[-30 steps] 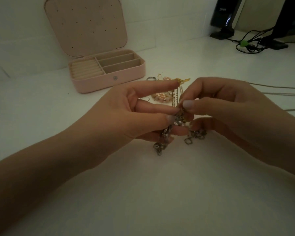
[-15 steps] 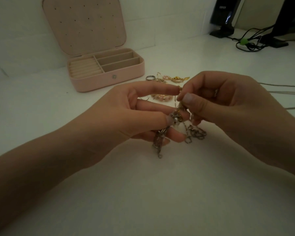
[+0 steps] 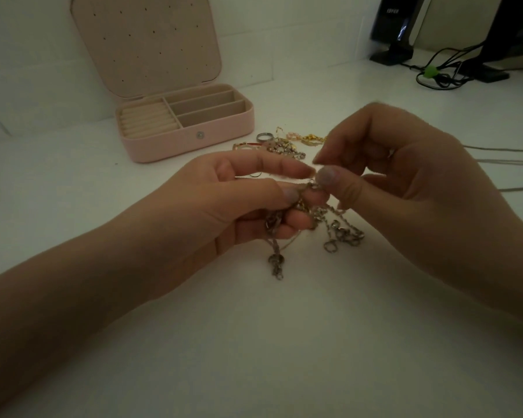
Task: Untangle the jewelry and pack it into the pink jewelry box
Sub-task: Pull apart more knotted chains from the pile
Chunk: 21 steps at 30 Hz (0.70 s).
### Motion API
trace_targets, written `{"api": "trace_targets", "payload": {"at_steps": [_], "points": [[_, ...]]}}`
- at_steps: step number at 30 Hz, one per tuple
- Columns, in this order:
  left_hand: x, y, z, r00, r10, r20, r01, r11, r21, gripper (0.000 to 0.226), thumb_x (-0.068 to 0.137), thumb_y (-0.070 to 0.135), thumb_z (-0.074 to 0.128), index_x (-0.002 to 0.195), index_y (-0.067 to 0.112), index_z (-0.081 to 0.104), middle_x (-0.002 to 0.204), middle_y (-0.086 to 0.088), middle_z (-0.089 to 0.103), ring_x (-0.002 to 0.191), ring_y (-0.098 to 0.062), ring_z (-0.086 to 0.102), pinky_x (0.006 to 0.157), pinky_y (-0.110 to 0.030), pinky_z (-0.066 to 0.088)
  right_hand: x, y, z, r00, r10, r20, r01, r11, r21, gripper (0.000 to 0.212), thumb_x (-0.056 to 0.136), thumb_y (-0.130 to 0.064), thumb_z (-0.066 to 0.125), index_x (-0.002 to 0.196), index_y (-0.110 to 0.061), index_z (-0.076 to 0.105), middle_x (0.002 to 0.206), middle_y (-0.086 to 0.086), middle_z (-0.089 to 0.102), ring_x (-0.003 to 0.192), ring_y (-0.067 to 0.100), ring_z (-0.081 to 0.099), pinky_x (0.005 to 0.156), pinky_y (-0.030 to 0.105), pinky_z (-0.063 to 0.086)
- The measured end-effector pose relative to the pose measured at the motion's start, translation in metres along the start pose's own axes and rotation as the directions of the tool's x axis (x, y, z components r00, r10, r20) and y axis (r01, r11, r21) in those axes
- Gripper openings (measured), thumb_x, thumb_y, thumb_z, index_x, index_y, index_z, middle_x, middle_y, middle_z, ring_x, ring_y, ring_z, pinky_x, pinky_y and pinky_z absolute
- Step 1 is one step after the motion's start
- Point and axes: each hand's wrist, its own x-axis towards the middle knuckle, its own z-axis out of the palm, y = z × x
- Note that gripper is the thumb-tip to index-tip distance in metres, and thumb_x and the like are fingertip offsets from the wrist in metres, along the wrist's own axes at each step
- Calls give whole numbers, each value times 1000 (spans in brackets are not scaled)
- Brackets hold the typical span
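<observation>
1. Desk (image 3: 284,342): white surface carrying all items.
2. Chains (image 3: 314,218): tangled silver knot held just above the desk; loose ends with clasps hang down to the surface.
3. Left hand (image 3: 224,206): thumb and curled fingers pinch the chains.
4. Right hand (image 3: 405,176): thumb and forefinger pinch the same knot, touching the left fingertips.
5. Pile (image 3: 284,144): ring, gold and pink pieces lying behind the hands.
6. Box (image 3: 187,125): pink, lid upright, compartments bare, far left.
7. Cables (image 3: 441,73): far right.

Dim, murky wide-angle picture, slightly soft throughout, edges curved by distortion.
</observation>
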Motion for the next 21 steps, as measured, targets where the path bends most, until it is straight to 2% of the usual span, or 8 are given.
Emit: {"api": "trace_targets", "payload": {"at_steps": [3,7,10,12,14,18,21], "points": [[1,4,3,999,-46,-10,45,996,-81,24,84,-4,54,93,15,65,102,-19,70,61,-9,67,56,-19,51,-2,-3,-3,996,-91,22,92,993,-79,25,82,-41,65,89,-21,50,81,-11,56,77,15,59,65,21,50],[2,4,0,999,-41,-2,41,998,-40,29,87,-5,53,101,17,65,110,-18,69,68,-8,67,62,-20,52,-3,-3,-3,974,-214,70,225,924,-310,25,81,-41,67,89,-20,57,85,-14,56,75,9,54,68,12,42],[3,2,-3,1000,5,0,-5,1000,27,34,85,-3,56,106,22,65,111,-15,70,72,-7,67,67,-20,53,-3,-2,-2,980,-193,47,199,939,-281,20,83,-39,66,90,-20,62,83,-13,59,75,11,58,66,13,44],[3,0,-3,999,42,11,-42,999,32,42,78,-2,66,111,22,65,110,-13,70,74,-8,68,68,-20,54,-4,-2,-1,988,-153,19,153,966,-209,17,86,-38,61,88,-21,63,79,-16,60,76,12,61,64,14,47],[2,-3,-3,997,75,27,-76,997,29,50,73,0,64,118,22,63,108,-11,71,77,-9,69,69,-22,56,-3,0,-1,990,-139,3,137,975,-176,16,88,-34,58,87,-19,63,77,-17,61,76,12,63,64,16,50],[1,-1,-1,995,62,77,-47,981,-187,57,74,-5,56,126,18,56,96,-11,74,72,-17,72,61,-22,56,0,3,-5,986,-166,7,164,964,-209,12,88,-28,63,92,-18,68,83,-10,66,79,15,64,67,22,53],[1,1,-1,990,91,106,-65,971,-230,61,74,-6,55,129,19,51,104,-9,73,73,-20,73,61,-23,56,1,3,-8,981,-191,-15,180,948,-261,9,88,-25,65,93,-19,70,85,-7,67,78,13,63,67,19,51]]}}
